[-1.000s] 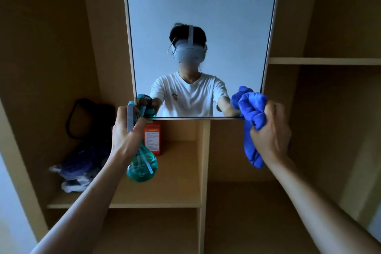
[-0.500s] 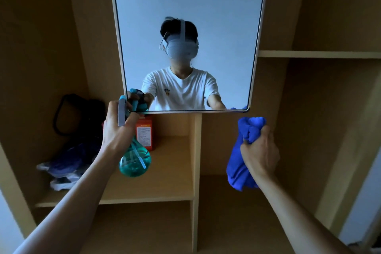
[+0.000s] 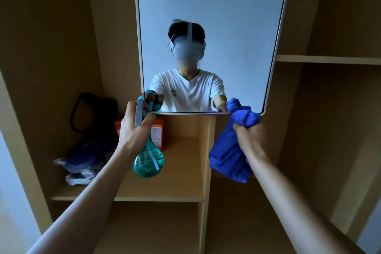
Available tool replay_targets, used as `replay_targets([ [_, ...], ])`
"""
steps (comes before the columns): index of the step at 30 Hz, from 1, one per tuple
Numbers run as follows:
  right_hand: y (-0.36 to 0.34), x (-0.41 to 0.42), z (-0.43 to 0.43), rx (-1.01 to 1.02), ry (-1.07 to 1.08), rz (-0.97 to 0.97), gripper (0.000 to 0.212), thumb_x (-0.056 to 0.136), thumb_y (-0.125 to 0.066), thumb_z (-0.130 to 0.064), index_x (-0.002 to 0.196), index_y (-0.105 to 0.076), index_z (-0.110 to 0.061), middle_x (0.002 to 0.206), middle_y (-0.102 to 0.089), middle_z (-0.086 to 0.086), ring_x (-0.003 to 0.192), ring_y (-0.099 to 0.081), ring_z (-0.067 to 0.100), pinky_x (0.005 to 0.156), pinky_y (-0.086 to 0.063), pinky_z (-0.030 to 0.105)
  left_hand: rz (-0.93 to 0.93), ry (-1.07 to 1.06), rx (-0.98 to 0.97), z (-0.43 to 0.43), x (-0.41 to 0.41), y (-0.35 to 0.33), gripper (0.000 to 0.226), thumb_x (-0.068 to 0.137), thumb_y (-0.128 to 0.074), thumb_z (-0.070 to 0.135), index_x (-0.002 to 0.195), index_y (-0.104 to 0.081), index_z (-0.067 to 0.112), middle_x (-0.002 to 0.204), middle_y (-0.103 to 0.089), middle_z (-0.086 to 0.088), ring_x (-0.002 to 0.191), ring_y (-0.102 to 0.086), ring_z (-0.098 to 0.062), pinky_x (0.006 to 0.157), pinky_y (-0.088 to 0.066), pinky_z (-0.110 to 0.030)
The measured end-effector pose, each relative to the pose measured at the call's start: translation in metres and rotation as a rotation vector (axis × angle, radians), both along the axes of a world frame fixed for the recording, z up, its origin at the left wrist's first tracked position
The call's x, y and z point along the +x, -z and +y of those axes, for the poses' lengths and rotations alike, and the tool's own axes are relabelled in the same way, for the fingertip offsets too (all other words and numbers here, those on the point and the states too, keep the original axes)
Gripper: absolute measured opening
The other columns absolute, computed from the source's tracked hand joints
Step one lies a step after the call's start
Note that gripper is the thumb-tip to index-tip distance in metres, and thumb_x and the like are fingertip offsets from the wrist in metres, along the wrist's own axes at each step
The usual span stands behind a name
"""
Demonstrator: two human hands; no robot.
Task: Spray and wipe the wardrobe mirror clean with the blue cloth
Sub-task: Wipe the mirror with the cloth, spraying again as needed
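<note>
- Mirror (image 3: 210,16): upper centre of frame, set in a wooden wardrobe.
- Left hand (image 3: 134,127): left of centre; grip curled round the neck of a teal bottle (image 3: 148,161), whose head sits at the mirror's lower left corner.
- Right hand (image 3: 250,136): right of centre; grip bunched on the cloth (image 3: 228,161), whose top is at the mirror's lower right corner. Contact with the glass cannot be told.
- Step: probably spraying, wipe not yet done.
- Next: squeeze the trigger at the glass, then press the cloth flat and sweep.
- Shelf (image 3: 165,191), lower left: orange box (image 3: 158,132), dark bag (image 3: 92,113), crumpled items.
- Room: dim; pale wall in reflection.
</note>
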State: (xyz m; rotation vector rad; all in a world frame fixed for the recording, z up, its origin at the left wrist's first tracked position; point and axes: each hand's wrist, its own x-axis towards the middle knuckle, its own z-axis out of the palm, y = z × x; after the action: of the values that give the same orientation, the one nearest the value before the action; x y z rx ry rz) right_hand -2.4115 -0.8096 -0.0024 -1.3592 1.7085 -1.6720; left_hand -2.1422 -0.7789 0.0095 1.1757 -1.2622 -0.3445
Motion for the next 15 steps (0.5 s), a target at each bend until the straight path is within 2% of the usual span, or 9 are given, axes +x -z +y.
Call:
replay_targets([
  [4, -0.004, 0.022, -0.002, 0.017, -0.084, -0.147, 0.009, 0.077, -0.068, -0.017, 0.080, -0.060, -0.016, 0.080, -0.067, 0.008, 0.076, -0.068, 0.030, 0.075, -0.057, 0.048, -0.001, 0.011, -0.003, 0.001, 0.001, 0.000, 0.027, 0.082, -0.057, 0.032, 0.105, -0.052, 0.019, 0.091, -0.057, 0.000, 0.084, -0.056, -0.024, 0.079, -0.052, -0.053],
  [8, -0.006, 0.053, 0.001, 0.034, -0.200, -0.273, 0.019, 0.071, -0.065, -0.021, 0.089, -0.063, -0.013, 0.084, -0.069, 0.009, 0.079, -0.069, 0.028, 0.074, -0.057, 0.044, 0.002, 0.031, -0.010, 0.000, 0.004, 0.001, 0.023, 0.080, -0.059, 0.031, 0.100, -0.053, 0.021, 0.092, -0.060, -0.007, 0.091, -0.059, -0.035, 0.081, -0.051, -0.058],
  [11, -0.009, 0.081, 0.005, 0.027, -0.309, -0.409, 0.033, 0.067, -0.061, -0.020, 0.097, -0.061, -0.007, 0.082, -0.064, 0.009, 0.078, -0.068, 0.027, 0.065, -0.052, 0.037, 0.065, 0.082, -0.004, 0.000, 0.010, -0.001, 0.021, 0.079, -0.060, 0.030, 0.097, -0.055, 0.021, 0.095, -0.062, -0.014, 0.092, -0.062, -0.039, 0.083, -0.052, -0.063],
  [13, -0.009, 0.099, 0.005, 0.028, -0.359, -0.520, 0.043, 0.064, -0.061, -0.020, 0.106, -0.059, -0.007, 0.087, -0.065, 0.009, 0.080, -0.068, 0.027, 0.065, -0.052, 0.036, 0.119, 0.125, 0.002, 0.001, 0.016, -0.004, 0.023, 0.078, -0.060, 0.029, 0.097, -0.056, 0.018, 0.090, -0.061, -0.013, 0.084, -0.061, -0.031, 0.079, -0.052, -0.056],
  [15, -0.007, 0.117, 0.005, 0.051, -0.376, -0.571, 0.048, 0.062, -0.063, -0.023, 0.109, -0.059, -0.010, 0.094, -0.068, 0.011, 0.085, -0.070, 0.029, 0.070, -0.057, 0.040, 0.162, 0.173, 0.009, 0.001, 0.023, -0.008, 0.025, 0.078, -0.060, 0.025, 0.099, -0.058, 0.013, 0.083, -0.059, -0.004, 0.079, -0.058, -0.021, 0.074, -0.048, -0.045],
])
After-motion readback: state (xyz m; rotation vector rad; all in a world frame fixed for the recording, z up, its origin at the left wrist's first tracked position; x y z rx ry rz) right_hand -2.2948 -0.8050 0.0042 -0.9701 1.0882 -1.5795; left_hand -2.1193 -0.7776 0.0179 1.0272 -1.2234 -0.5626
